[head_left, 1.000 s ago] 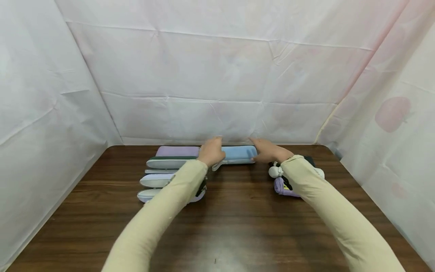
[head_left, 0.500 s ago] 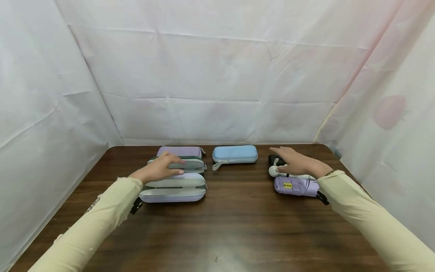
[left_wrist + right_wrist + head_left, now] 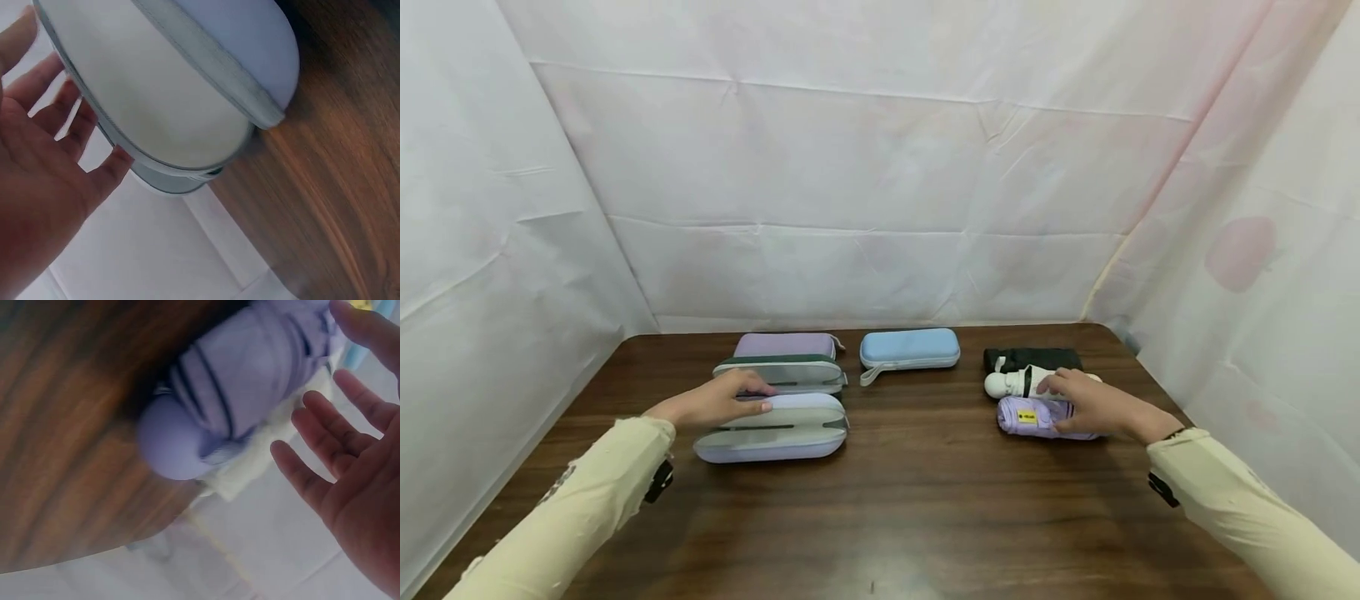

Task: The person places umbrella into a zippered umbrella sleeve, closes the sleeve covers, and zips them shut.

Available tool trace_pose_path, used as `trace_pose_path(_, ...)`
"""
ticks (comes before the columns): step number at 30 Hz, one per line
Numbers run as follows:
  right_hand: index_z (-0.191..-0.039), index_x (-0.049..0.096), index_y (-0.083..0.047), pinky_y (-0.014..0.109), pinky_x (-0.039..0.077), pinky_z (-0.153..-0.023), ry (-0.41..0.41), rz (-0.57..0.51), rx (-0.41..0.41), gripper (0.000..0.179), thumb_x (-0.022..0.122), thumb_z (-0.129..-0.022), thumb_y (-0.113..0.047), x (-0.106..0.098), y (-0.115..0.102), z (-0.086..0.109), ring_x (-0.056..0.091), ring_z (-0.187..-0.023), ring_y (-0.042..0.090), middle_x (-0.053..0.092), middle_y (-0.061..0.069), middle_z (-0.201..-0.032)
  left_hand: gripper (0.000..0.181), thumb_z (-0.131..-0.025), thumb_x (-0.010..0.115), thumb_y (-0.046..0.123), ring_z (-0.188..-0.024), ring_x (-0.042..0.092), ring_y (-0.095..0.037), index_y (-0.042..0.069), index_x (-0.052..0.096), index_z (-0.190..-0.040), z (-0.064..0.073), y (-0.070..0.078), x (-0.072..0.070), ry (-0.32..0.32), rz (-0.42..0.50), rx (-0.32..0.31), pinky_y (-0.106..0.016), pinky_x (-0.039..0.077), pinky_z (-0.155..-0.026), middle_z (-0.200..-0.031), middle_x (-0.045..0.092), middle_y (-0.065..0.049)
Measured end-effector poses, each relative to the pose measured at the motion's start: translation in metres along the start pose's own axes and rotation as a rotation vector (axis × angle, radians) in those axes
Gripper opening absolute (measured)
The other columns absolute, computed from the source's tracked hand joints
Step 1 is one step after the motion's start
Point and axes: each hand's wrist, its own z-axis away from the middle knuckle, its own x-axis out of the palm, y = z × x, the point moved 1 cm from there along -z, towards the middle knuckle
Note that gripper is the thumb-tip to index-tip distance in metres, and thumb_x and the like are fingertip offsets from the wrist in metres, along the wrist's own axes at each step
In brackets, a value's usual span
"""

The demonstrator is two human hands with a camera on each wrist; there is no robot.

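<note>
My left hand (image 3: 718, 402) is at the raised lid of the unzipped lavender case (image 3: 775, 451), nearest me in the left row. In the left wrist view its fingertips lie along the lid's rim, fingers loosely spread, and the pale inside of the case (image 3: 156, 94) shows bare. Over on the right, my right hand (image 3: 1101, 406) hovers at a lavender folded umbrella (image 3: 1045, 425) with a yellow label. Its fingers are apart and grip nothing in the right wrist view, where the umbrella's rounded handle (image 3: 172, 437) points toward the table edge.
Behind the lavender umbrella lie a white folded umbrella (image 3: 997, 385) and a black one (image 3: 1037, 358). A grey-green unzipped case (image 3: 782, 373) and a closed purple case (image 3: 784, 344) stand behind the lavender case. A closed blue case (image 3: 910, 346) sits at the back middle, near the white sheet wall (image 3: 865, 275).
Both hands have drawn back from the blue case and moved apart. The left came to the lavender case, the right to the lavender umbrella. The blue case stays at the back.
</note>
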Motion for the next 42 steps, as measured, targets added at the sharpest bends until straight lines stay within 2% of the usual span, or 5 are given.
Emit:
trace_pose_path(11,-0.115,0.063,-0.004,0.04,0.046,-0.076,0.099,0.138,-0.076,0.051,0.084,-0.071,-0.019,0.015,0.016,0.008,0.051,-0.089,0.014,0.054,0.001,-0.101,0.036,-0.089,0.069,0.028,-0.105,0.054,-0.023,0.005,0.062,-0.115,0.003,0.007,0.005,-0.029,0.061,-0.069,-0.042,0.045,-0.087,-0.111,0.06,-0.004)
trace_pose_path(17,-0.115,0.063,-0.005,0.04,0.045,-0.076,0.109,0.143,-0.078,0.051,0.084,-0.071,-0.018,0.015,0.014,0.009,0.051,-0.09,0.015,0.054,0.001,-0.1,0.059,-0.082,0.076,0.034,-0.114,0.05,-0.028,0.001,0.057,-0.126,0.003,0.01,0.005,-0.145,0.086,-0.235,-0.049,0.041,-0.095,-0.125,0.056,-0.012)
trace_pose_path(20,-0.114,0.063,-0.004,0.04,0.045,-0.076,0.114,0.148,-0.077,0.051,0.084,-0.07,-0.017,0.015,0.014,0.01,0.051,-0.09,0.016,0.054,0.002,-0.101,0.063,-0.08,0.077,0.036,-0.114,0.051,-0.027,0.001,0.056,-0.128,0.002,0.008,0.006,-0.179,0.089,-0.274,-0.049,0.04,-0.095,-0.126,0.056,-0.012)
trace_pose_path(30,-0.114,0.062,-0.002,0.04,0.045,-0.075,0.128,0.15,-0.1,0.056,0.086,-0.067,-0.019,0.02,0.016,0.01,0.05,-0.09,0.017,0.054,0.003,-0.1,0.062,-0.08,0.075,0.043,-0.112,0.053,-0.025,0.005,0.059,-0.127,0.0,0.002,0.012,-0.133,0.113,-0.262,-0.048,0.042,-0.092,-0.122,0.059,-0.007)
trace_pose_path(42,-0.115,0.06,0.003,0.046,0.048,-0.073,0.163,0.212,-0.141,0.062,0.088,-0.061,-0.01,0.022,0.01,0.012,0.059,-0.087,0.029,0.061,0.014,-0.097,0.055,-0.085,0.071,0.04,-0.109,0.055,-0.02,0.006,0.061,-0.127,-0.018,0.017,0.022,-0.089,0.197,-0.15,-0.042,0.045,-0.088,-0.12,0.062,-0.005)
